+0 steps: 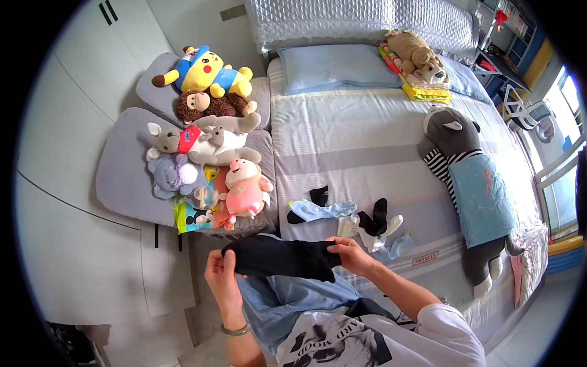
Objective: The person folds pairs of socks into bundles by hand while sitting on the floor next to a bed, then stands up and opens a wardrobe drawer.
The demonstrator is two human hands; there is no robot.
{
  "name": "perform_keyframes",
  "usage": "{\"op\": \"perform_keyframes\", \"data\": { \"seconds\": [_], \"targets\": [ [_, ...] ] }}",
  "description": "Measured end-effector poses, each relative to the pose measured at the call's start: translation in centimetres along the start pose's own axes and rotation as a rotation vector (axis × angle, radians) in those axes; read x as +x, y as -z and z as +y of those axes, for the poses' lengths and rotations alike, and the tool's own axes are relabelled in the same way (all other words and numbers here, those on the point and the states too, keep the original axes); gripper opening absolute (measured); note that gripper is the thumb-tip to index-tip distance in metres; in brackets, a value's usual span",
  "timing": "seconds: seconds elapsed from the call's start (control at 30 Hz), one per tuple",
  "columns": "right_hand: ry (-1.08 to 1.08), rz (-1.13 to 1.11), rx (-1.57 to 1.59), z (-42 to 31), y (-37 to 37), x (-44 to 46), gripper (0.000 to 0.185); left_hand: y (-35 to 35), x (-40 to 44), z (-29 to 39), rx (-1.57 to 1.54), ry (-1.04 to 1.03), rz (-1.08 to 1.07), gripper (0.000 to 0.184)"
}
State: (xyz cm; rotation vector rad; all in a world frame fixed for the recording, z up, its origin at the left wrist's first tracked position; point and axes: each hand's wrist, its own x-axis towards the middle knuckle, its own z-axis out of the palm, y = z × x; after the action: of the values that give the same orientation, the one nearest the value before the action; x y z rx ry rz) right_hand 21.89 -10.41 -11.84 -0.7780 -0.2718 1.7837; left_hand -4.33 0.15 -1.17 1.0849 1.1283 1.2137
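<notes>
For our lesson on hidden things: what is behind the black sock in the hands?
Blue jeans show above and below the sock, which the left hand and right hand hold. What lies directly behind the sock is covered and cannot be seen.

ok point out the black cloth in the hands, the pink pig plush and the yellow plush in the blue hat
black cloth [281, 258]: head view, middle of the fabric
pink pig plush [246, 194]: head view, belly
yellow plush [211, 63]: head view, face
</notes>
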Motion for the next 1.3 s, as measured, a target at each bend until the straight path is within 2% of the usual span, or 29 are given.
{"op": "perform_keyframes", "data": {
  "seconds": [0.03,0.07,0.1,0.13,0.17,0.23,0.27,0.3,0.37,0.4,0.43,0.47,0.5,0.57,0.6,0.67,0.7,0.77,0.8,0.83,0.87,0.9,0.97,1.03,1.13,1.2,1.23,1.3],
  "targets": [
    [0.000,0.003,0.001,0.5,0.3,0.2,0.028,-0.5,-0.5,0.2,0.046,-0.058,-0.060,0.015],
    [0.077,0.019,-0.235,1.0,0.5,0.5,0.038,-1.1,-1.1,0.6,0.044,-0.056,-0.060,0.015],
    [0.153,0.034,-0.471,1.2,0.0,0.8,0.050,-1.8,-1.8,1.1,0.129,-0.067,-0.182,0.016],
    [0.217,-0.032,-0.734,1.1,-0.3,1.2,0.075,-2.6,-2.5,1.7,0.216,-0.078,-0.304,0.018],
    [0.296,-0.087,-0.838,1.3,-0.9,1.3,0.091,-3.3,-3.0,2.2,0.303,-0.092,-0.426,0.021],
    [0.400,-0.269,-0.908,0.7,-3.7,1.0,0.101,-4.9,-3.9,2.8,0.413,-0.193,-0.610,0.022],
    [0.353,-0.404,-0.720,1.1,-4.2,1.4,0.095,-5.3,-4.2,2.9,0.365,-0.156,-0.672,0.024],
    [0.420,-0.505,-0.766,1.3,-4.5,1.8,0.086,-5.3,-4.4,3.2,0.366,-0.154,-0.673,0.024],
    [0.405,-0.550,-0.797,1.6,-4.8,2.1,0.063,-4.9,-4.4,3.6,0.181,-0.247,-0.637,0.025],
    [0.408,-0.549,-0.797,1.6,-4.5,1.9,0.063,-4.4,-4.1,3.7,0.070,-0.311,-0.569,0.029],
    [0.132,-0.463,-0.747,1.5,-3.9,1.4,0.056,-3.4,-3.8,3.6,0.014,-0.210,-0.451,0.031],
    [-0.141,-0.374,-0.687,1.3,-3.4,0.9,0.048,-2.6,-3.0,3.7,0.039,-0.283,-0.348,0.031],
    [-0.141,-0.377,-0.688,1.0,-3.0,0.5,0.048,-2.4,-2.5,4.0,0.089,-0.276,-0.201,0.023],
    [0.012,-0.258,-0.558,0.6,-2.3,-0.6,0.038,0.2,-0.8,1.6,0.016,-0.143,-0.096,0.018],
    [0.009,-0.260,-0.555,0.6,-1.6,-0.7,0.038,1.3,-0.2,-0.3,0.019,-0.140,-0.094,0.018],
    [-0.045,-0.123,-0.565,1.3,0.3,-0.6,0.037,3.6,0.4,-4.8,0.010,0.056,-0.034,0.016],
    [-0.047,-0.119,-0.558,1.8,1.2,-0.4,0.037,5.1,0.4,-6.9,0.094,0.210,-0.046,0.021],
    [-0.226,0.185,-0.599,3.5,2.9,-0.2,0.035,6.6,-0.2,-12.7,0.493,0.125,-0.019,0.027],
    [-0.220,0.229,-0.571,4.4,3.7,-0.2,0.040,6.0,-1.2,-13.9,0.982,-0.331,0.073,0.033],
    [-0.223,0.227,-0.570,5.2,4.3,-0.2,0.040,4.5,-1.8,-13.1,1.018,-0.469,0.026,0.031],
    [-0.190,0.231,-0.450,6.0,4.9,-0.3,0.042,2.5,-2.8,-12.5,0.793,-0.248,-0.052,0.026],
    [-0.165,0.235,-0.328,6.7,5.4,-0.4,0.045,0.5,-3.6,-11.7,0.690,-0.172,-0.160,0.017],
    [-0.194,0.261,-0.276,7.4,6.1,-0.6,0.045,-3.2,-4.9,-10.6,0.589,-0.156,-0.380,0.010],
    [-0.198,0.287,-0.226,7.4,6.2,-0.5,0.046,-5.7,-6.0,-11.6,0.502,-0.055,-0.442,0.016],
    [-0.155,0.362,-0.081,6.8,5.6,-1.0,0.042,-7.9,-6.8,-11.9,0.660,-0.168,-0.529,0.025],
    [-0.126,0.336,-0.184,6.4,5.2,-1.0,0.040,-8.4,-7.9,-11.5,1.125,-0.370,-0.518,0.025],
    [-0.127,0.335,-0.184,6.4,5.0,-1.1,0.040,-7.8,-8.2,-12.5,1.126,-0.369,-0.517,0.025],
    [-0.038,0.318,-0.298,6.5,4.7,-0.9,0.033,-6.4,-7.8,-14.0,0.853,-0.246,-0.603,0.018]
  ]
}}
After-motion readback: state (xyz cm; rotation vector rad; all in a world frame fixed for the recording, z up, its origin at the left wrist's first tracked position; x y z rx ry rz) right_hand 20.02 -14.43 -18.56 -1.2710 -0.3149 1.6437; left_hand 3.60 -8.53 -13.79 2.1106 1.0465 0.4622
